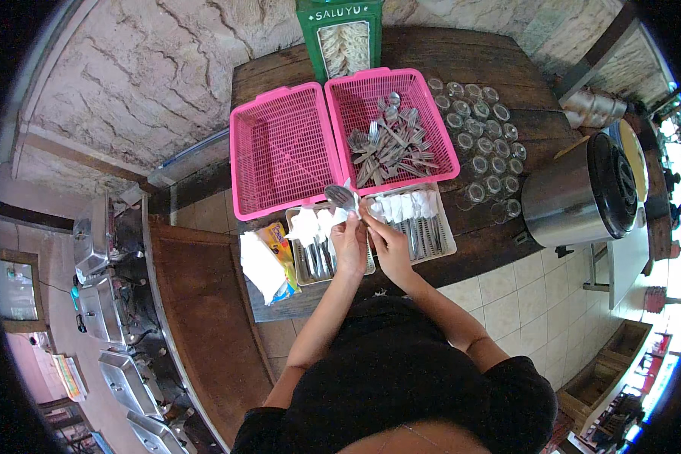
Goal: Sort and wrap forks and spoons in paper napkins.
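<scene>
My left hand (349, 244) grips a metal spoon and fork (340, 196) laid together, with a white paper napkin around them. The fingers of my right hand (389, 244) touch the napkin from the right side. Beneath both hands stand two pale plastic trays: the left tray (318, 280) and the right tray (447, 241) hold cutlery with white napkins at one end. Loose forks and spoons (389, 144) lie heaped in the right pink basket (448, 142). A stack of white napkins (259, 267) rests on a colourful packet (281, 244) at the left.
The left pink basket (286, 150) stands beside the heaped one. Several upturned glasses (485, 144) fill the table's right part, near a large steel container with a black lid (573, 190). A green box (340, 42) stands behind the baskets. Metal chafing dishes (102, 309) line a counter at far left.
</scene>
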`<state>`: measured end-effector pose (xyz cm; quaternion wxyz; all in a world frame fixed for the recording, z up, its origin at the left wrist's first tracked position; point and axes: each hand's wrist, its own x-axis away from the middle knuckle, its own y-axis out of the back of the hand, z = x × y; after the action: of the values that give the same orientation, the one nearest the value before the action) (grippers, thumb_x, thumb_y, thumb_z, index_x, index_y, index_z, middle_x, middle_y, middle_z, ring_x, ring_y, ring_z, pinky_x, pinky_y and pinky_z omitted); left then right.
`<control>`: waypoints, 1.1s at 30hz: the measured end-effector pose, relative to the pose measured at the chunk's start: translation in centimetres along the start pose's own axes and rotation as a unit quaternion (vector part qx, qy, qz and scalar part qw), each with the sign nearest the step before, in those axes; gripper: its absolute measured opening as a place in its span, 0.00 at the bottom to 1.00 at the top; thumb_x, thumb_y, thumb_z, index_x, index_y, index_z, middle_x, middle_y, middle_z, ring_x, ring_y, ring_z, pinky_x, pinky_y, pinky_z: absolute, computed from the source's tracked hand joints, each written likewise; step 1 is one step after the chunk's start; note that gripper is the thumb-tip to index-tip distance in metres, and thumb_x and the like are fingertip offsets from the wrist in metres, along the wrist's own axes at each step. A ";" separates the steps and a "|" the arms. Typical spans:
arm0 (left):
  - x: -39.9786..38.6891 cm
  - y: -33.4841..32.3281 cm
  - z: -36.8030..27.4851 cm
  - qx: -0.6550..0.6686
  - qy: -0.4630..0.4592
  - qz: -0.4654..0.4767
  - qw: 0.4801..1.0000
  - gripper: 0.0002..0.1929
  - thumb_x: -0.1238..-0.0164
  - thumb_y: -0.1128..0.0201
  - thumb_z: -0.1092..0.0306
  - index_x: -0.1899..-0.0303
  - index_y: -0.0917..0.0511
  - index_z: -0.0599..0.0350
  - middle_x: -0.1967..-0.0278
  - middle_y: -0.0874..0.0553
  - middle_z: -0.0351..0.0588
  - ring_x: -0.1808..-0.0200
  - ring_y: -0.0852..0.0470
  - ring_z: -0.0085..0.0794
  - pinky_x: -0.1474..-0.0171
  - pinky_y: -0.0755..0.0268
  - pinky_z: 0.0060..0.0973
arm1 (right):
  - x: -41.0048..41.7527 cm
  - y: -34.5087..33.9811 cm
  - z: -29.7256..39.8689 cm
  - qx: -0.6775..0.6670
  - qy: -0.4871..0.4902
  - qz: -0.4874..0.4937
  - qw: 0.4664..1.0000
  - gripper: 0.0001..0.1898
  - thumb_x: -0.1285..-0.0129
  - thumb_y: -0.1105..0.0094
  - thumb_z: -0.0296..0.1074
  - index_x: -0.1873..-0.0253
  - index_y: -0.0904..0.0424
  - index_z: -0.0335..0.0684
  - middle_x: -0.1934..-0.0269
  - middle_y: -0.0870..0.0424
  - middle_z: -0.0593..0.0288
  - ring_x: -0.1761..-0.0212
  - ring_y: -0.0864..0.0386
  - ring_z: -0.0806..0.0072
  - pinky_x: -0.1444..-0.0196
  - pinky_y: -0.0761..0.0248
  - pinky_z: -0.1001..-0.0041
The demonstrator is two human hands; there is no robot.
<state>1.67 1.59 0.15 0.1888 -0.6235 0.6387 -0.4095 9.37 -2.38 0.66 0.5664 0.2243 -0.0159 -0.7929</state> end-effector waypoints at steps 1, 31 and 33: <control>0.0 -0.1 0.1 -0.018 -0.026 0.007 0.999 0.11 0.41 0.43 0.68 0.60 0.28 0.63 0.61 0.21 0.46 0.59 0.23 0.25 0.52 0.31 0.21 | 0.1 0.0 -0.2 0.000 0.000 0.000 1.000 0.17 0.45 0.50 0.24 0.48 0.29 0.41 0.65 0.24 0.48 0.71 0.24 0.63 0.70 0.33 0.74; -0.3 1.3 -3.2 0.133 0.005 -0.024 0.991 0.22 0.40 0.47 0.53 0.50 0.33 0.57 0.53 0.25 0.41 0.51 0.27 0.28 0.48 0.33 0.21 | -5.9 4.4 3.3 0.044 -0.046 0.062 0.996 0.07 0.42 0.48 0.28 0.59 0.31 0.35 0.80 0.26 0.62 0.80 0.28 0.83 0.79 0.37 0.82; -0.1 3.4 -3.5 0.178 0.023 -0.007 0.984 0.23 0.42 0.44 0.57 0.48 0.36 0.57 0.50 0.27 0.41 0.48 0.29 0.28 0.46 0.34 0.24 | -6.9 6.0 5.1 0.097 0.026 0.042 0.994 0.07 0.44 0.47 0.27 0.60 0.29 0.36 0.79 0.25 0.60 0.80 0.27 0.80 0.79 0.36 0.81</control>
<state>-3.14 2.30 -0.40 0.2792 -0.5752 0.5552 -0.5319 14.59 0.59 9.31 0.5747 0.2980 -0.0876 -0.7572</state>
